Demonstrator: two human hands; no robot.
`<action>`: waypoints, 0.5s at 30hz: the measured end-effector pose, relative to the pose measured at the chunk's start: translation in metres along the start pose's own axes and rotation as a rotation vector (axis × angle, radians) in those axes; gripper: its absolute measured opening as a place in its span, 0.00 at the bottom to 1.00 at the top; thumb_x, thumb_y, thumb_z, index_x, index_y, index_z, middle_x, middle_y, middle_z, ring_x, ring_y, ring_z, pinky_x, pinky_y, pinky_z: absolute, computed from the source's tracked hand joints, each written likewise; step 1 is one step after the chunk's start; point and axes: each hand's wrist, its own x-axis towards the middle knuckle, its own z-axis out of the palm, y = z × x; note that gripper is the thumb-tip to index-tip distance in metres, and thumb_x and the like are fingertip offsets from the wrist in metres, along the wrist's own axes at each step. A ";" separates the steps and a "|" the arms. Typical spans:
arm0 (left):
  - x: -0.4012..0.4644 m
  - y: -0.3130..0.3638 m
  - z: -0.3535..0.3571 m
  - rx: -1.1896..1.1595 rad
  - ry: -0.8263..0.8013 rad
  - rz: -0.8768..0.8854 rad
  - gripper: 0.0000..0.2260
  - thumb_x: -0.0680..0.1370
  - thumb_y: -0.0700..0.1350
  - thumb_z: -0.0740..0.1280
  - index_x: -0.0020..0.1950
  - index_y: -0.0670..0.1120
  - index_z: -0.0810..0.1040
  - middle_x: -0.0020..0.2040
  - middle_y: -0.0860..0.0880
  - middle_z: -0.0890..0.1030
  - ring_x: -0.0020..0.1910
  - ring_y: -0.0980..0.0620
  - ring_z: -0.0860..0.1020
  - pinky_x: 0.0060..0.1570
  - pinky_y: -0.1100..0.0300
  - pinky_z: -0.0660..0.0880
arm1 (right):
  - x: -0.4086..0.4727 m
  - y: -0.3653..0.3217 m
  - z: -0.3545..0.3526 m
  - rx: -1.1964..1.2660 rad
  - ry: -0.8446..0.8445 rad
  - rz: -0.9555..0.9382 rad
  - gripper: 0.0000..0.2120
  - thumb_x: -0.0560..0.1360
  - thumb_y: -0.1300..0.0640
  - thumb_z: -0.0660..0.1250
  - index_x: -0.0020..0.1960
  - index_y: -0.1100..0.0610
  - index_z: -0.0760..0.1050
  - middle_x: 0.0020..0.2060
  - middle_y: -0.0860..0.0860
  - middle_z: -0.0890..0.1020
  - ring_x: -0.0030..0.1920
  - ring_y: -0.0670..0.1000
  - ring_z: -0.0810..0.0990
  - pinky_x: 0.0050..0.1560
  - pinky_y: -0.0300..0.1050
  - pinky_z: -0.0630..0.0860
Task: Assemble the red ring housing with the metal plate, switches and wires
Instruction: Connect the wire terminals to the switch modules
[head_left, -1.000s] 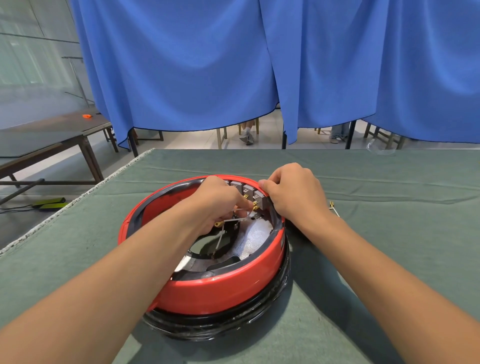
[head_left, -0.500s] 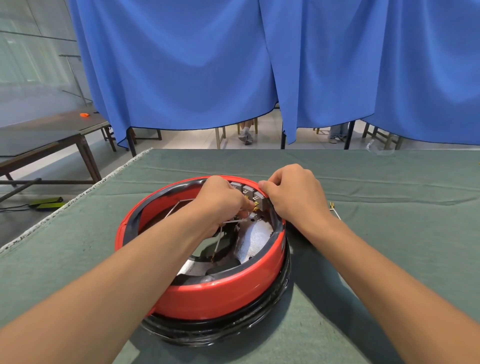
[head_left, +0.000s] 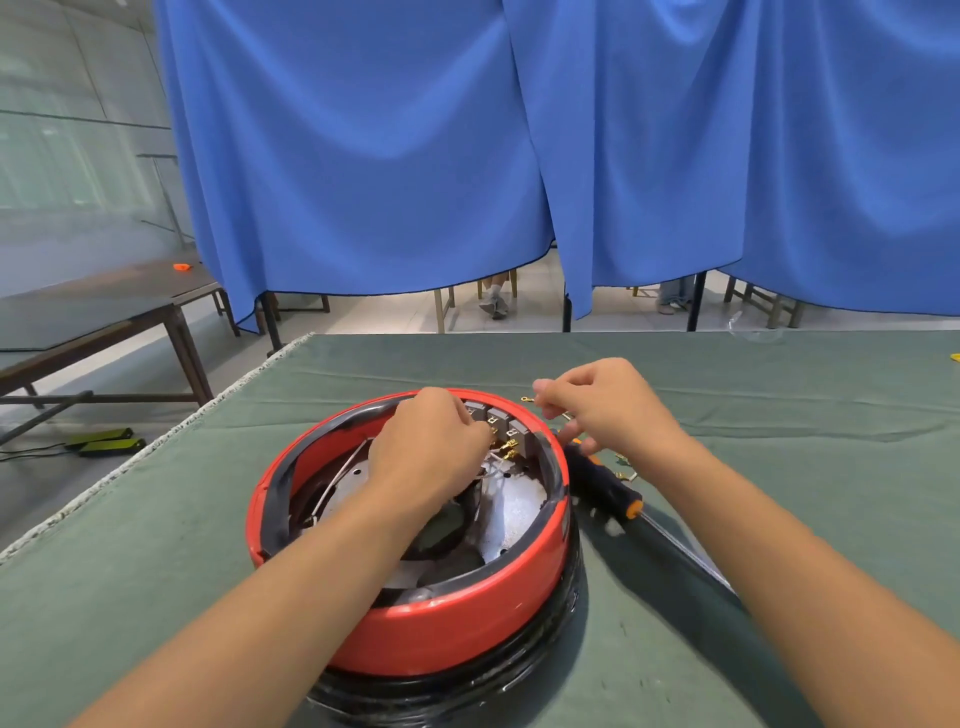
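The red ring housing (head_left: 441, 623) sits near the front middle of the green-covered bench (head_left: 779, 395), stacked on a black ring (head_left: 467, 691) beneath it. Inside lies the metal plate (head_left: 511, 512), pale and speckled, with thin wires (head_left: 337, 475) running across it. At the far inner wall stand the grey switches (head_left: 511, 428) in a row, brass terminals (head_left: 509, 447) just below them. The left hand (head_left: 431, 452) reaches down into the ring, its fingers curled in tight at the terminals; what they pinch is hidden behind the hand itself, and that forearm covers much of the plate. The right hand (head_left: 608, 410) hovers just outside the rim, beyond the switches, fingers curled and pinching a thin wire lead with a small ring terminal (head_left: 527, 399) poking out to the left. Right beside the housing, under that wrist, lies a screwdriver (head_left: 608, 486) with a dark handle and orange collar, its shaft running along the bench beside the right forearm. A few small brass bits (head_left: 623, 470) lie near it. Behind the bench hangs a blue curtain (head_left: 519, 156), chair legs and someone's feet (head_left: 496, 304) showing below it. Off to the left stands a dark wooden table (head_left: 104, 312) with a small orange object (head_left: 182, 266) on top.
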 end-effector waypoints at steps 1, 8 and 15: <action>-0.002 0.000 -0.001 0.090 0.058 0.035 0.09 0.72 0.45 0.64 0.38 0.41 0.79 0.35 0.44 0.81 0.38 0.43 0.78 0.39 0.54 0.74 | 0.002 0.000 -0.008 0.065 -0.003 0.025 0.12 0.76 0.53 0.67 0.37 0.57 0.80 0.34 0.49 0.81 0.26 0.47 0.76 0.26 0.39 0.71; -0.004 0.009 0.004 0.303 0.353 0.387 0.14 0.77 0.48 0.58 0.32 0.47 0.65 0.32 0.53 0.69 0.38 0.49 0.69 0.31 0.57 0.59 | 0.010 0.026 -0.030 -0.015 0.010 0.172 0.07 0.73 0.61 0.68 0.38 0.61 0.80 0.35 0.53 0.81 0.26 0.49 0.75 0.25 0.38 0.67; -0.002 0.009 0.014 0.315 0.176 0.610 0.09 0.78 0.48 0.59 0.55 0.50 0.75 0.52 0.52 0.74 0.54 0.51 0.69 0.45 0.59 0.67 | 0.016 0.053 -0.034 -0.408 0.034 0.265 0.13 0.72 0.64 0.60 0.36 0.51 0.78 0.34 0.53 0.81 0.38 0.56 0.82 0.41 0.48 0.79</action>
